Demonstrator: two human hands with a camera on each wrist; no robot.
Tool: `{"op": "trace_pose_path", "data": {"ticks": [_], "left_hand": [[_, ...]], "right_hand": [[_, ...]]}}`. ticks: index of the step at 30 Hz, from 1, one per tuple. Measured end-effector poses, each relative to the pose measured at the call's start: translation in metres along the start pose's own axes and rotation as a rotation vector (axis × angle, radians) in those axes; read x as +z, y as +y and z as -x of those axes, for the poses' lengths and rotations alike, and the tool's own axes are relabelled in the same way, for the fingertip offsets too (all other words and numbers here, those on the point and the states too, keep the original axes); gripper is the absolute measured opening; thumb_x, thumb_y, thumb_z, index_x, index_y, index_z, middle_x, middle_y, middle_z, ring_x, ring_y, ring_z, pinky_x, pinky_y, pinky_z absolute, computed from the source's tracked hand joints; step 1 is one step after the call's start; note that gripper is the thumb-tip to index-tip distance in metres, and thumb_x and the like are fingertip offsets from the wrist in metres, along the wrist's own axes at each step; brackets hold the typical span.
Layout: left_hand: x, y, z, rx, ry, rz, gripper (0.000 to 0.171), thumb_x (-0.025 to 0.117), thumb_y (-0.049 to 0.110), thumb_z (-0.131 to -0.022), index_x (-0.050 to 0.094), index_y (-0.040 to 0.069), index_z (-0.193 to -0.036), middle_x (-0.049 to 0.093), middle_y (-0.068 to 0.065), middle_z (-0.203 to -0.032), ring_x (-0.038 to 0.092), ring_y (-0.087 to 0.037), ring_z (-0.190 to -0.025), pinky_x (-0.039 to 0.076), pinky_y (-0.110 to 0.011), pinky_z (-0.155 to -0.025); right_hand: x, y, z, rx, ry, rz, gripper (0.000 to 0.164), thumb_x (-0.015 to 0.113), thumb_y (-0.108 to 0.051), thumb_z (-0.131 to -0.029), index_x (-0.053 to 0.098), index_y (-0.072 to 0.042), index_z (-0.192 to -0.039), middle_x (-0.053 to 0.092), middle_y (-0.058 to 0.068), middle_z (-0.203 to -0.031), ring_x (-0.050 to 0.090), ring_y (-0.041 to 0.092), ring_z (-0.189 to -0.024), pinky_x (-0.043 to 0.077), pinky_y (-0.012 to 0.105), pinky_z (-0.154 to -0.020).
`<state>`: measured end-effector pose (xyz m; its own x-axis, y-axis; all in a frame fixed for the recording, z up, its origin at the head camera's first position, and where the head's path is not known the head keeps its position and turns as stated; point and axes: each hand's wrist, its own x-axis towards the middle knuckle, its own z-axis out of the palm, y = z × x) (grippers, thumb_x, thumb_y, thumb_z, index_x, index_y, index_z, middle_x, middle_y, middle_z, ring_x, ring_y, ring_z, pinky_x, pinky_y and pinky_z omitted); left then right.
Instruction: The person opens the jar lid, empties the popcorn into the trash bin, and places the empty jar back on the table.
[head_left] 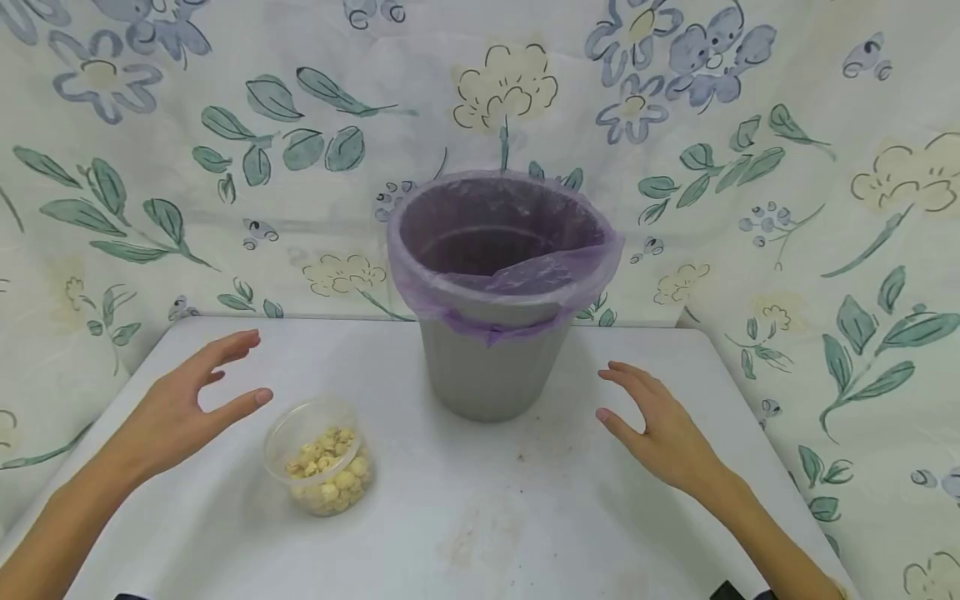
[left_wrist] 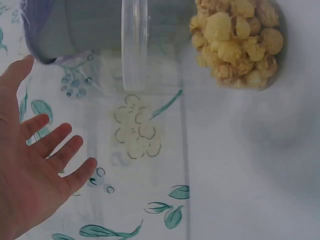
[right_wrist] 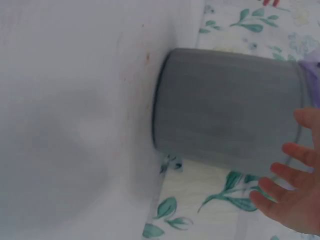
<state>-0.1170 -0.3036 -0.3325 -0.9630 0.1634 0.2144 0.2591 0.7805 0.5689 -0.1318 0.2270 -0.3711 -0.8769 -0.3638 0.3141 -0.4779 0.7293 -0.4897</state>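
A clear round plastic tub (head_left: 279, 446) of popcorn (head_left: 330, 471) stands on the left part of the white table. My left hand (head_left: 176, 408) hovers just left of the tub, thumb and fingers spread and holding nothing. In the left wrist view the popcorn (left_wrist: 240, 40) shows through the tub's wall. A grey bin (head_left: 491, 375) stands upright at the back middle, lined with a purple plastic bag (head_left: 592, 267) folded over its rim. To the bin's right, my right hand (head_left: 667, 433) is held in the air, fingers apart, touching nothing.
The white table (head_left: 420, 533) has brownish smudges and specks in front of the bin. A floral cloth (head_left: 337, 200) hangs behind the table and continues along both sides. Dark objects (head_left: 727, 590) show at the lower edge of the head view.
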Motion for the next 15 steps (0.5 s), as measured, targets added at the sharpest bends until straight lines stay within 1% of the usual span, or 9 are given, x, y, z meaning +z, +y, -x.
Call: {"op": "trace_pose_path", "data": {"ticks": [1,3,4,5,7,9,11,15], "left_hand": [[0.001,-0.003,0.002,0.014,-0.003,0.031,0.074,0.072,0.024,-0.094,0.032,0.009,-0.154,0.044,-0.024,-0.145,0.043,-0.021,-0.132,0.040,-0.026,-0.104],[0.005,-0.009,0.007,0.038,-0.011,0.090,0.071,0.072,0.019,-0.094,0.034,0.010,-0.153,0.046,-0.015,-0.145,0.039,0.002,-0.128,0.033,-0.005,-0.094],[0.006,-0.013,0.009,0.047,-0.015,0.117,0.070,0.072,0.016,-0.094,0.034,0.010,-0.153,0.047,-0.007,-0.144,0.038,0.010,-0.123,0.029,0.001,-0.087],[0.008,-0.016,0.010,0.055,-0.021,0.142,0.070,0.071,0.014,-0.094,0.034,0.010,-0.153,0.047,0.000,-0.143,0.035,0.016,-0.119,0.030,0.001,-0.087],[0.012,-0.021,0.014,0.067,-0.036,0.184,0.071,0.071,0.010,-0.093,0.034,0.009,-0.153,0.045,0.014,-0.139,0.036,0.016,-0.119,0.033,-0.001,-0.087],[0.015,-0.025,0.017,0.082,-0.050,0.216,0.073,0.072,0.006,-0.091,0.033,0.010,-0.153,0.042,0.024,-0.136,0.038,0.015,-0.120,0.034,-0.002,-0.087],[0.019,-0.029,0.020,0.099,-0.068,0.238,0.076,0.073,0.003,-0.089,0.033,0.010,-0.154,0.041,0.027,-0.136,0.039,0.014,-0.120,0.035,-0.003,-0.088],[0.025,-0.034,0.026,0.125,-0.103,0.264,0.083,0.076,-0.001,-0.085,0.032,0.012,-0.154,0.041,0.024,-0.139,0.039,0.013,-0.121,0.035,-0.004,-0.089]], "right_hand": [[0.002,-0.003,0.000,-0.005,0.002,-0.012,0.047,0.065,-0.026,-0.098,0.053,-0.008,-0.140,0.046,0.011,-0.149,0.041,0.035,-0.137,0.035,0.059,-0.106],[0.006,-0.010,-0.001,-0.018,0.004,-0.036,0.046,0.066,-0.026,-0.098,0.054,-0.008,-0.139,0.047,0.010,-0.148,0.041,0.034,-0.137,0.035,0.058,-0.107],[0.008,-0.013,-0.001,-0.024,0.002,-0.050,0.046,0.066,-0.026,-0.098,0.054,-0.009,-0.139,0.047,0.009,-0.148,0.041,0.033,-0.137,0.035,0.057,-0.107],[0.009,-0.016,-0.002,-0.032,-0.001,-0.066,0.046,0.066,-0.026,-0.098,0.054,-0.009,-0.139,0.047,0.009,-0.148,0.041,0.032,-0.137,0.036,0.056,-0.107],[0.013,-0.022,-0.004,-0.046,-0.006,-0.100,0.047,0.068,-0.025,-0.097,0.054,-0.009,-0.139,0.048,0.007,-0.148,0.041,0.029,-0.138,0.037,0.055,-0.107],[0.016,-0.027,-0.007,-0.063,-0.010,-0.133,0.047,0.069,-0.025,-0.096,0.054,-0.010,-0.139,0.048,0.006,-0.148,0.042,0.028,-0.138,0.038,0.053,-0.107],[0.020,-0.031,-0.009,-0.078,-0.014,-0.164,0.048,0.069,-0.023,-0.096,0.054,-0.010,-0.139,0.048,0.005,-0.147,0.043,0.027,-0.137,0.039,0.053,-0.106],[0.029,-0.038,-0.014,-0.105,-0.027,-0.208,0.047,0.070,-0.021,-0.096,0.054,-0.009,-0.139,0.050,0.008,-0.146,0.045,0.026,-0.136,0.043,0.050,-0.103]]}}
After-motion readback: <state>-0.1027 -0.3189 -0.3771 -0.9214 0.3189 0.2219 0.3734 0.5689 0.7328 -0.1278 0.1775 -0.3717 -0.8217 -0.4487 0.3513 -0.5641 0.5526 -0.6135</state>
